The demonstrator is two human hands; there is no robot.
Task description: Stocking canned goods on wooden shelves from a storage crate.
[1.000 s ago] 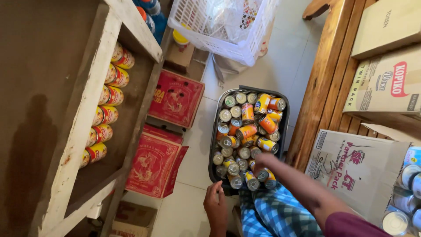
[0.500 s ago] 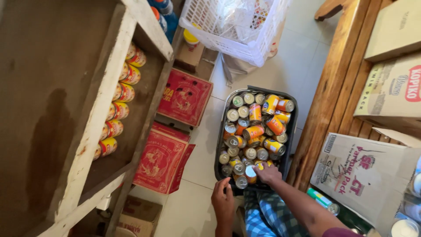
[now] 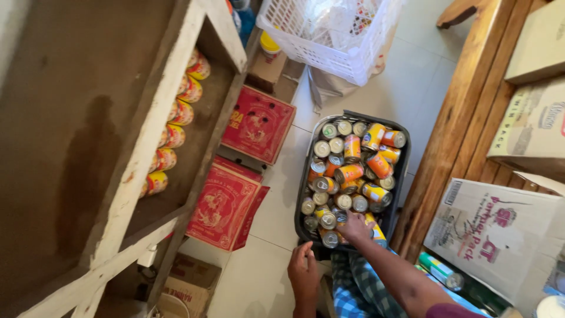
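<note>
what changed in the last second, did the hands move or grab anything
The right hand pushed further into the black crate and now rests on the cans at its near end; whether its fingers have closed on one cannot be told. The left hand came forward towards the crate's near edge, holding nothing. The shelf cans, red boxes and white basket did not move.

Bare forearms, maroon sleeve edge, blue-checked garment below.

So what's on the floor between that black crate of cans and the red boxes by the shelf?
Nothing: the head view shows only bare pale floor tile between the black crate and the red boxes.
</note>
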